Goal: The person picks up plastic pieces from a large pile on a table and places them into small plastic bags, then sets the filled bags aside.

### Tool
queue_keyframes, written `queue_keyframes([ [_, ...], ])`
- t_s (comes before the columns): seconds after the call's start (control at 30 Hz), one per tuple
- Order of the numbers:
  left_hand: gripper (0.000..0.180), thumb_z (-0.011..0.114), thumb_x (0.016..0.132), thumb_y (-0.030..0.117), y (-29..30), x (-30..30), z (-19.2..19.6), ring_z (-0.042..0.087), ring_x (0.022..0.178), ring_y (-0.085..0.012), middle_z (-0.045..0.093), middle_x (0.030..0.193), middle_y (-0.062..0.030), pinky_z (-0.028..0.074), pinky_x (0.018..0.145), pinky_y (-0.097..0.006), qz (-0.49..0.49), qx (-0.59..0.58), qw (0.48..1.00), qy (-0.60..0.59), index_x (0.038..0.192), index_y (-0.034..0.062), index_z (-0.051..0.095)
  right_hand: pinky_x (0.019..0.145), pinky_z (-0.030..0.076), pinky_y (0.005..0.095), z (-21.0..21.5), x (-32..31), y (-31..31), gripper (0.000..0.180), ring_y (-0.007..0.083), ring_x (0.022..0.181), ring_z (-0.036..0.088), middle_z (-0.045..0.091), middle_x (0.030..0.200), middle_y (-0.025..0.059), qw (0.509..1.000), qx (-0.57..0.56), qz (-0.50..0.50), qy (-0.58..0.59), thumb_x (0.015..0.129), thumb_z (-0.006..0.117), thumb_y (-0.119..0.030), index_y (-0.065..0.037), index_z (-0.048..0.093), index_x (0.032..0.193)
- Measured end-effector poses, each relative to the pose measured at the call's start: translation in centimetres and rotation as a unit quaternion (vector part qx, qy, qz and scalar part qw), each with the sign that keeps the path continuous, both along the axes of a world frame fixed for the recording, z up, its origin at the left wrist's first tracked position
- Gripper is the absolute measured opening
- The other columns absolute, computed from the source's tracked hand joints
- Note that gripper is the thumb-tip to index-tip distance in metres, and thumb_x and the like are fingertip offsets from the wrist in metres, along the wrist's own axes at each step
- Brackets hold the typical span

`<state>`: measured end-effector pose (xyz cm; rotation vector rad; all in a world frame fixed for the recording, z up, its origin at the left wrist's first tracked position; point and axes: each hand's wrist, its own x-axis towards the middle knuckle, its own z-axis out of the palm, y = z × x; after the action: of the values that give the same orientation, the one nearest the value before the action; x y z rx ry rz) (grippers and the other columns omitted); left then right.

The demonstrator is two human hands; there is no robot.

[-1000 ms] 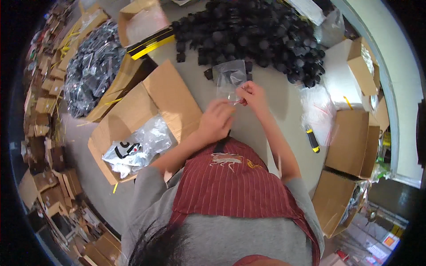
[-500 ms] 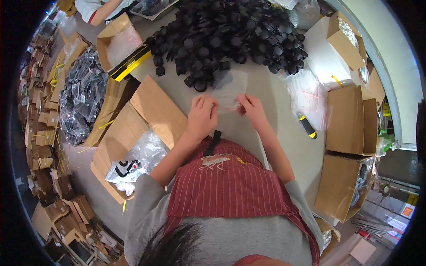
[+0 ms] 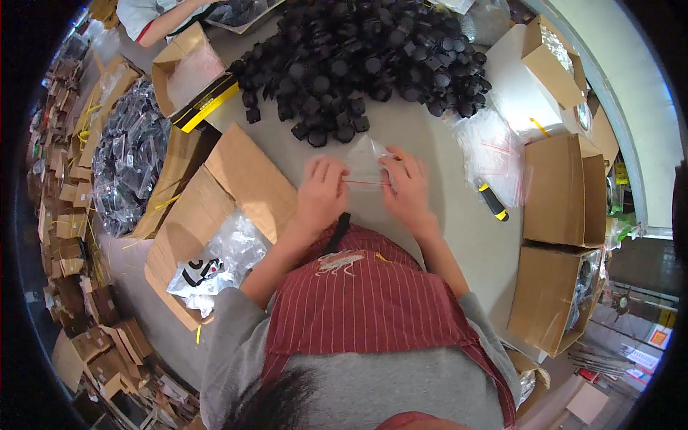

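Head view: left hand and right hand are both pinching a clear plastic bag at its red seal strip, fingers clamped on it. The bag is lying flat on the table between the hands. At 12 o'clock from the bag, a pile of black parts is sitting. At 3 o'clock, a yellow-black utility knife is lying.

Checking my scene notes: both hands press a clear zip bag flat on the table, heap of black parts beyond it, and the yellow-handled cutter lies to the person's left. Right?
Not quite. In the head view the yellow-handled cutter lies to the person's right, beside the right hand, not to the left. The rest holds: the left hand and the right hand press the clear zip bag flat on the table, with the heap of black parts beyond it.
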<state>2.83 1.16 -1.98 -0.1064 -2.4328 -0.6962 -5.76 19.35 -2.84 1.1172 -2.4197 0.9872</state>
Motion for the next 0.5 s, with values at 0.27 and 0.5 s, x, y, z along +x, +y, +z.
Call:
queue_keyframes([
  [0.27, 0.031, 0.067, 0.068, -0.003, -1.2, 2.4, 3.6, 0.057, 0.104, -0.0323, 0.065, 0.105, -0.01, 0.047, 0.089, -0.041, 0.02, -0.082, 0.986, 0.142, 0.096, 0.0078, 0.062, 0.093, 0.045, 0.0446, 1.8, -1.6, -2.1, 0.039, 0.0334, 0.108, 0.058, 0.06, 0.125, 0.0126, 0.983, -0.122, -0.014, 0.134, 0.083, 0.07, -0.017, -0.003, 0.061, 0.118],
  [0.5, 0.022, 0.061, 0.074, 0.005, -1.2, 3.1, -5.0, 0.058, 0.106, -0.0323, 0.064, 0.104, -0.015, 0.048, 0.09, -0.041, -0.014, -0.104, 0.99, -0.091, 0.096, 0.0031, 0.06, 0.085, 0.049, 0.0432, -3.1, -2.1, -3.9, 0.036, 0.0366, 0.1, 0.058, 0.06, 0.111, 0.0133, 0.988, 0.116, -0.022, -0.104, 0.084, 0.07, -0.027, -0.004, 0.059, 0.11],
])
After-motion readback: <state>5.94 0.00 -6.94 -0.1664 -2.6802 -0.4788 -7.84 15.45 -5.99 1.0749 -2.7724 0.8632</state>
